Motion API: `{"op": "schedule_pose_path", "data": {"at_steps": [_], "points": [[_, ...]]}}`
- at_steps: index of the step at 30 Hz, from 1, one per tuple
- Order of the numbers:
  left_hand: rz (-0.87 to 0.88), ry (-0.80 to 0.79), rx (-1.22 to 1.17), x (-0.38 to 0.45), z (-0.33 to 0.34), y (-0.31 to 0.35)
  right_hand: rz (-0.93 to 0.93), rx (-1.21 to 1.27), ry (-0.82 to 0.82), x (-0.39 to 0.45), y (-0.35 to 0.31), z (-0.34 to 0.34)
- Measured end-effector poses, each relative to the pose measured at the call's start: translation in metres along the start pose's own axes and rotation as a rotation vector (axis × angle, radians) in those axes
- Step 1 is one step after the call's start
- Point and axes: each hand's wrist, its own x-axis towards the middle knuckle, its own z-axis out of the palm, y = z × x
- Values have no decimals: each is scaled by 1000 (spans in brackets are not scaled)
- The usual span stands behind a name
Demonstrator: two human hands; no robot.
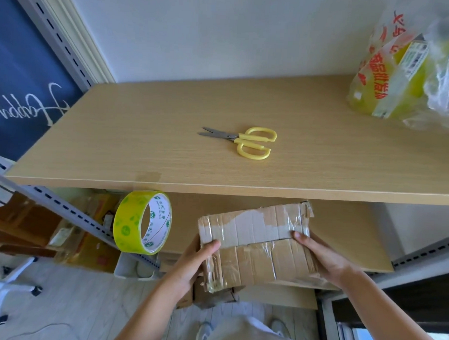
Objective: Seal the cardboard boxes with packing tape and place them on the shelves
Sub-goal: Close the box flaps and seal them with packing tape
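A small, worn cardboard box [256, 241] with clear tape across its top is held in the air below the front edge of the top shelf [168, 152]. My left hand [192, 262] grips its left side, thumb on top. My right hand [319, 257] grips its right side. A roll of yellow-green packing tape [130, 222] hangs just under the shelf edge, to the left of the box; what holds it there is hidden. Yellow-handled scissors [244, 141] lie slightly open in the middle of the top shelf.
A plastic bag with red print and yellow contents [399, 76] sits at the shelf's back right. A lower shelf board [348, 240] lies behind the box. Grey slotted metal uprights [71, 213] run left. Cardboard boxes [88, 244] and a white chair base [8, 287] stand on the floor.
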Motion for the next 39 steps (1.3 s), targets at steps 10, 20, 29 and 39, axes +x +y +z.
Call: {"op": "schedule_pose_path", "data": {"at_steps": [10, 20, 29, 39], "points": [[-224, 112, -303, 10, 7, 4, 75, -15, 50, 25, -1, 1], [-356, -63, -812, -12, 16, -9, -28, -278, -70, 49, -39, 18], [-429, 106, -624, -22, -2, -53, -220, -618, 53, 57, -74, 36], [-213, 237, 416, -12, -13, -61, -136, -646, 83, 97, -63, 39]]}}
